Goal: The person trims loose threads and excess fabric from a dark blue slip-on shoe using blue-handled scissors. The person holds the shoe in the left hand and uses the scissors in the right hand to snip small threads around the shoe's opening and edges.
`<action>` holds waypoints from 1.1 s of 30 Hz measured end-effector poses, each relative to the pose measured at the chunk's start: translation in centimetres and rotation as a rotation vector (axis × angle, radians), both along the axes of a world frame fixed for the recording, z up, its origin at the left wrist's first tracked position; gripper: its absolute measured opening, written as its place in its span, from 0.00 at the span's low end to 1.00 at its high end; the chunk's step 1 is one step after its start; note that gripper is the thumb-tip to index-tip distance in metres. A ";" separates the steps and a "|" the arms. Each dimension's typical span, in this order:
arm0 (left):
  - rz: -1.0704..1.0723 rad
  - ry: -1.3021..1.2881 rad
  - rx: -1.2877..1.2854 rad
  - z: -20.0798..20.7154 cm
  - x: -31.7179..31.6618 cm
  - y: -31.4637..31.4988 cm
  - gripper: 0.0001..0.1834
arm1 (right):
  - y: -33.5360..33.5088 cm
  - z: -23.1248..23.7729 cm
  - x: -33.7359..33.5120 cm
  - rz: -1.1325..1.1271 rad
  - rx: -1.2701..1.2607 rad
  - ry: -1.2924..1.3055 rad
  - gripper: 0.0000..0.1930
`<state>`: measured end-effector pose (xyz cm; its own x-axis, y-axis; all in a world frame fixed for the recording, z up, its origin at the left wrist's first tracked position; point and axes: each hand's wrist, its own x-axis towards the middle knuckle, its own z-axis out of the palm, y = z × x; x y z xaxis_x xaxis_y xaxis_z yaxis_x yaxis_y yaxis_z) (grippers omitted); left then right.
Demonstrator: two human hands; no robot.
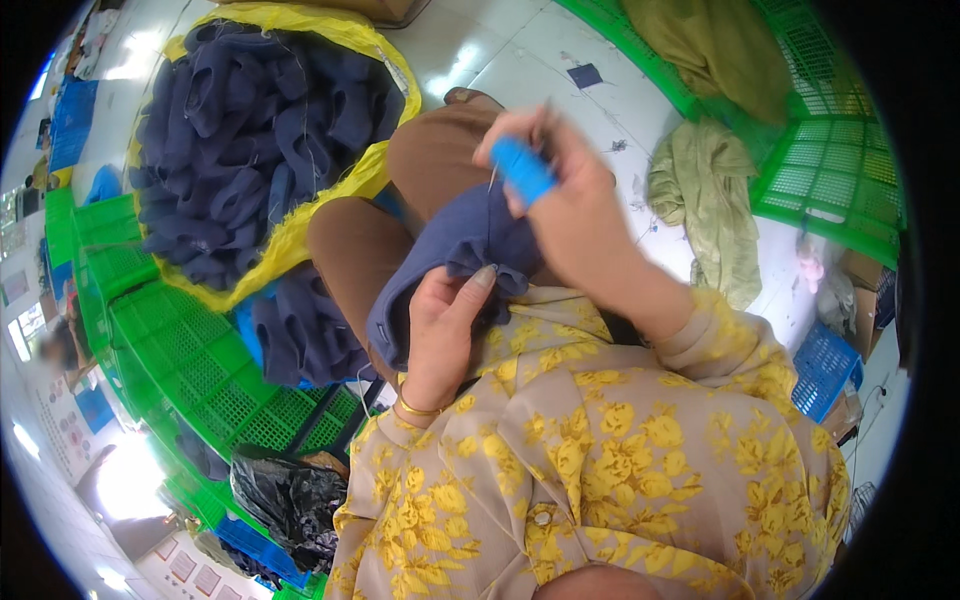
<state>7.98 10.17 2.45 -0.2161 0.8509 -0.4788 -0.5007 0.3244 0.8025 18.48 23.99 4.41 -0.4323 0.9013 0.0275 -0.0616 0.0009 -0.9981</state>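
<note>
A navy beanie (440, 255) lies across my lap, its gathered end puckered into folds and a small tag near its other edge. My left hand (447, 325) is closed on it, thumb pressing on the puckered folds. Above and to the right, my right hand (570, 185) is pinched and smeared by motion, with blue wrap (523, 170) around a finger. A thin sewing needle (493, 178) juts from that pinch, close over the fabric. Dark thread seems to run down from it to the folds. The right fingertips are partly blurred.
At the left stands a big yellow sack (400, 85) full of similar navy pieces (260, 140). More lie on a green crate (190, 340) beside my knee. Olive cloth (705, 200) hangs from green crates (820, 190) at the right. A black plastic bag (290, 500) sits lower left.
</note>
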 end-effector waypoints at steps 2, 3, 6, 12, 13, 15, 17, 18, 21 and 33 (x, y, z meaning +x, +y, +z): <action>0.044 -0.015 -0.021 0.8 0.1 0.4 0.07 | 2.6 2.5 1.2 0.130 -0.581 0.398 0.06; 0.071 -0.023 -0.031 1.0 0.2 0.6 0.06 | 4.2 2.4 2.6 0.264 -0.760 0.560 0.07; 0.062 0.020 -0.057 0.8 -0.2 0.4 0.07 | 9.2 3.1 6.1 0.294 -0.501 0.553 0.10; -0.013 0.125 -0.080 0.1 0.0 0.2 0.10 | 13.6 8.5 10.6 -0.282 -0.254 0.437 0.09; -0.046 0.168 -0.083 -0.1 0.0 0.1 0.11 | 13.4 8.3 10.3 -0.352 -0.183 0.376 0.09; -0.041 0.043 -0.108 0.2 -0.5 0.2 0.12 | 12.8 7.6 9.8 -0.488 -0.040 0.251 0.09; 0.001 -0.130 -0.086 0.3 -0.8 0.2 0.13 | 11.6 5.1 10.5 -0.370 0.025 0.045 0.05; 0.009 -0.125 -0.079 0.4 -0.8 0.1 0.12 | 10.5 2.0 11.5 -0.173 0.004 -0.079 0.04; 0.004 -0.143 -0.054 0.7 -0.7 0.2 0.11 | 3.5 -0.2 7.5 0.300 0.094 -0.256 0.08; -0.001 -0.208 -0.020 0.4 -0.9 -0.2 0.13 | -0.3 -0.1 6.1 0.658 0.542 -0.508 0.20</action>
<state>7.12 10.00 2.88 -0.1096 0.8411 -0.5296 -0.6549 0.3397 0.6750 24.61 23.72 4.31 -0.9169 0.3975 0.0372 0.2216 0.5841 -0.7809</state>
